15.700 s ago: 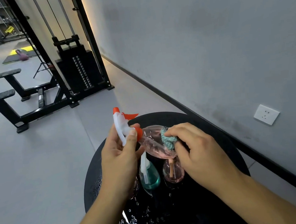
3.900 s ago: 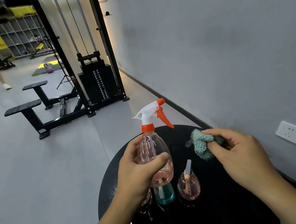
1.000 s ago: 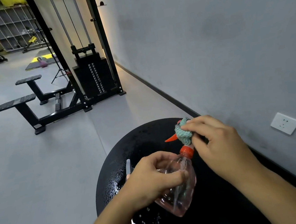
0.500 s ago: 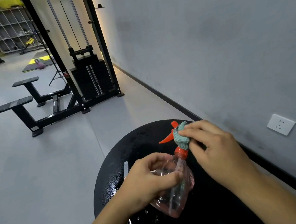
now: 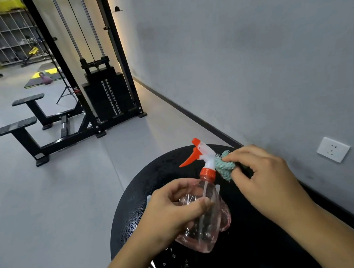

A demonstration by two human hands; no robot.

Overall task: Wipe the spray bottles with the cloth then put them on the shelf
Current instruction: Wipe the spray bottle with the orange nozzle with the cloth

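Left hand (image 5: 175, 211) grips the wet, slippery-looking pink spray bottle (image 5: 203, 219) round its body; right hand (image 5: 260, 175) pinches the soft teal cloth (image 5: 223, 167) against its neck.

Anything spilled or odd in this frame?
Yes: water droplets are scattered on the black table near its front edge, below the tilted pink bottle. Otherwise normal: the cloth is at the sprayer head.

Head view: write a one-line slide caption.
Left hand grips a pink spray bottle over a wet black table while right hand wipes its nozzle with a teal cloth.
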